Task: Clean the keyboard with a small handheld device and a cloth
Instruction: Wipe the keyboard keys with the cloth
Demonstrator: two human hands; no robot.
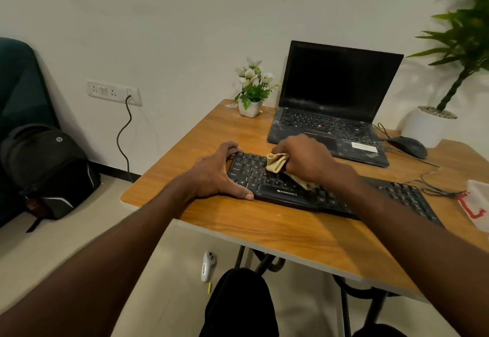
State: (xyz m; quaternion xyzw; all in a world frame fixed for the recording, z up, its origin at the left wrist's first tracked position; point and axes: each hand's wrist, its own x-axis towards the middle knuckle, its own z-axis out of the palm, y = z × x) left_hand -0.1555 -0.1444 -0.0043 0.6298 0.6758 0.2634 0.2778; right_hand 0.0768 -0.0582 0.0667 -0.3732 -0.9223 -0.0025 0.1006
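Note:
A black Zebronics keyboard (pixel 285 193) lies across the wooden table (pixel 277 230). My left hand (pixel 215 171) grips the keyboard's left end, thumb on the front edge and fingers over the far corner. My right hand (pixel 304 158) holds a crumpled beige cloth (pixel 277 163) pressed onto the keys left of the middle; a tail of the cloth sticks out below the hand. A small white handheld device (pixel 207 266) lies on the floor under the table's front edge.
An open black laptop (pixel 336 109) stands behind the keyboard, with a black mouse (pixel 408 147) and loose cables to its right. A small flower pot (pixel 250 107) sits at the back left. A white container (pixel 479 204) is at the right edge. A backpack (pixel 50 172) rests on the floor, left.

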